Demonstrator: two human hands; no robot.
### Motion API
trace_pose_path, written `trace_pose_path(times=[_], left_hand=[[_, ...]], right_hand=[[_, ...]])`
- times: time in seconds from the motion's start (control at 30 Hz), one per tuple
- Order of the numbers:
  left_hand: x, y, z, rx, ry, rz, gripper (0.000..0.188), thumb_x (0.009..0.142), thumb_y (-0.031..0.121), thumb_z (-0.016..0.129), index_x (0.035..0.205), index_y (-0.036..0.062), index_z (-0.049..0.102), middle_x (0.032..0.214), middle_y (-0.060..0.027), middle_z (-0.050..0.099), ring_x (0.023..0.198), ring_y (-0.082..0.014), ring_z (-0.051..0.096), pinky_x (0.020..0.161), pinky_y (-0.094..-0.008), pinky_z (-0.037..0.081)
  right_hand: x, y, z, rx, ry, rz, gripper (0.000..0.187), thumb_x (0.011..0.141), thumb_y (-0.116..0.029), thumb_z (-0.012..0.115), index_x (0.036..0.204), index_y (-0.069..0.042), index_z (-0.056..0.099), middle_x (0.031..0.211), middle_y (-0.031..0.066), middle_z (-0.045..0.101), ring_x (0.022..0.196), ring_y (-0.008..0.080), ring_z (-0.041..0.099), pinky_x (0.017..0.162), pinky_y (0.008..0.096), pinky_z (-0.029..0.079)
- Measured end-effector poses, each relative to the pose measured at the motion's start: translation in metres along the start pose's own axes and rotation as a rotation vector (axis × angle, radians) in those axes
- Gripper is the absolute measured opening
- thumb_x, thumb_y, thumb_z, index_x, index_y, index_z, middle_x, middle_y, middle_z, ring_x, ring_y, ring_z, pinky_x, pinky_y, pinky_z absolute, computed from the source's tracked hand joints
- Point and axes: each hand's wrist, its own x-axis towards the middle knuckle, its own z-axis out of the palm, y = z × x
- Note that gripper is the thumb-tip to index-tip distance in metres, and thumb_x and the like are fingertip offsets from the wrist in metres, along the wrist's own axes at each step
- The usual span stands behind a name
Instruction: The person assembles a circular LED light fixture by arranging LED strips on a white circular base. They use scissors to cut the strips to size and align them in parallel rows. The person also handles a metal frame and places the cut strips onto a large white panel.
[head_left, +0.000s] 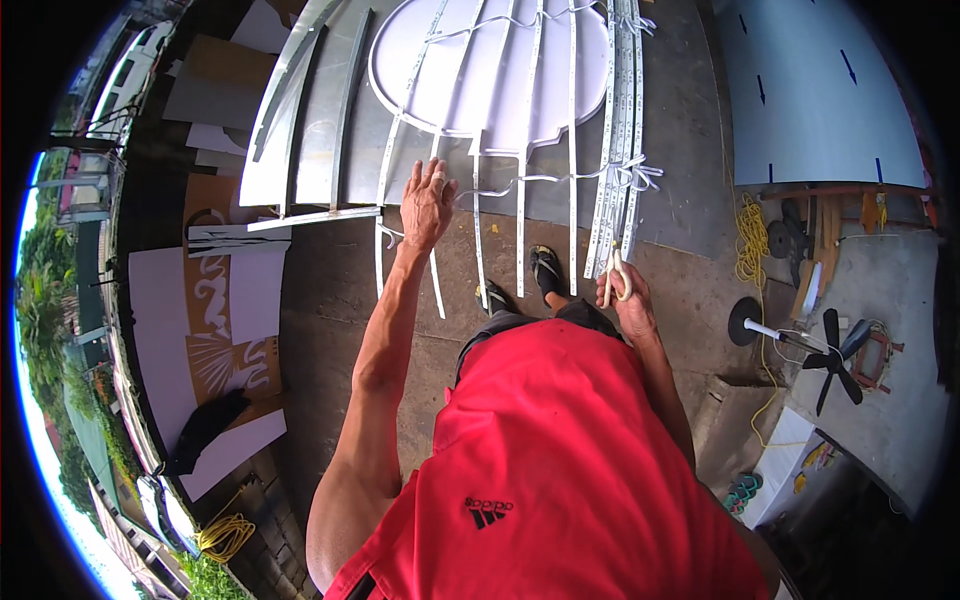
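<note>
At three o'clock, the right hand (634, 301) pinches one pair of scissors (619, 267). Five white strips (521, 200) lie at twelve, one tied bundle (622, 110) at one. Left hand (427, 212) at eleven: I cannot tell its grip.

ahead of me i see the table (670, 185), with the panel (553, 90) on it and strips (574, 220) running across the panel, near ends past the table's edge. to their right lies the bundle (621, 110); on the table's left, bars (352, 110). i have the left hand (428, 210) over the left strips, the right hand (634, 304) with scissors (618, 262) at the bundle's near end, and the feet (547, 268) on the floor (330, 300) between. off left are boards (160, 300); off right, rope (750, 240), then the fan (832, 362) nearer, and slippers (742, 492) nearer again.
</note>
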Motion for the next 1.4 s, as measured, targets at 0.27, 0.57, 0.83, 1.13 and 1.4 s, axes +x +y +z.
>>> trace_pose_path(times=[0.27, 0.57, 0.83, 1.13, 1.4], left_hand=[[0.014, 0.041, 0.001, -0.063, -0.157, 0.132, 0.058, 0.105, 0.049, 0.037, 0.135, 0.0042, 0.058, 0.143, -0.0151, 0.054, 0.141, -0.04, 0.039, 0.115, -0.0499, 0.03], [0.022, 0.085, 0.015, -0.107, -0.273, 0.362, 0.061, 0.104, 0.054, 0.036, 0.139, 0.007, 0.054, 0.147, -0.0115, 0.052, 0.144, -0.0365, 0.034, 0.118, -0.0495, 0.028], [0.026, 0.099, 0.017, -0.08, -0.168, 0.427, 0.054, 0.096, 0.04, 0.059, 0.14, 0.0096, 0.054, 0.147, -0.016, 0.05, 0.145, -0.0371, 0.034, 0.117, -0.0511, 0.029], [0.032, 0.178, 0.033, -0.322, -0.022, 0.437, 0.026, 0.086, 0.014, 0.071, 0.109, 0.0036, 0.071, 0.109, -0.0129, 0.071, 0.111, -0.0309, 0.063, 0.092, -0.0433, 0.051], [0.062, 0.212, 0.061, -0.618, 0.021, 0.026, 0.028, 0.081, 0.013, 0.075, 0.106, 0.0026, 0.074, 0.094, -0.0172, 0.073, 0.071, -0.0291, 0.072, 0.068, -0.036, 0.056]], right_hand=[[0.002, -0.004, 0.004, 0.017, -0.005, -0.032, 0.036, 0.096, -0.029, 0.065, 0.119, -0.005, 0.056, 0.091, 0.0046, 0.06, 0.077, 0.0124, 0.06, 0.067, 0.0294, 0.053], [0.002, -0.008, 0.004, 0.047, 0.02, -0.013, 0.038, 0.094, -0.031, 0.067, 0.117, -0.004, 0.057, 0.089, 0.0036, 0.061, 0.075, 0.0115, 0.06, 0.064, 0.0276, 0.052], [0.003, -0.006, -0.008, 0.041, 0.054, 0.023, 0.037, 0.092, -0.035, 0.069, 0.111, -0.005, 0.056, 0.089, 0.003, 0.061, 0.074, 0.011, 0.06, 0.064, 0.0269, 0.052], [0.016, -0.017, -0.005, -0.03, 0.019, 0.048, 0.034, 0.091, -0.034, 0.068, 0.106, -0.005, 0.058, 0.085, 0.003, 0.059, 0.072, 0.0125, 0.059, 0.064, 0.0284, 0.051], [0.058, -0.038, -0.006, -0.014, -0.04, 0.1, 0.033, 0.09, -0.035, 0.067, 0.103, -0.005, 0.06, 0.084, 0.0036, 0.061, 0.066, 0.0123, 0.058, 0.058, 0.0287, 0.05]])
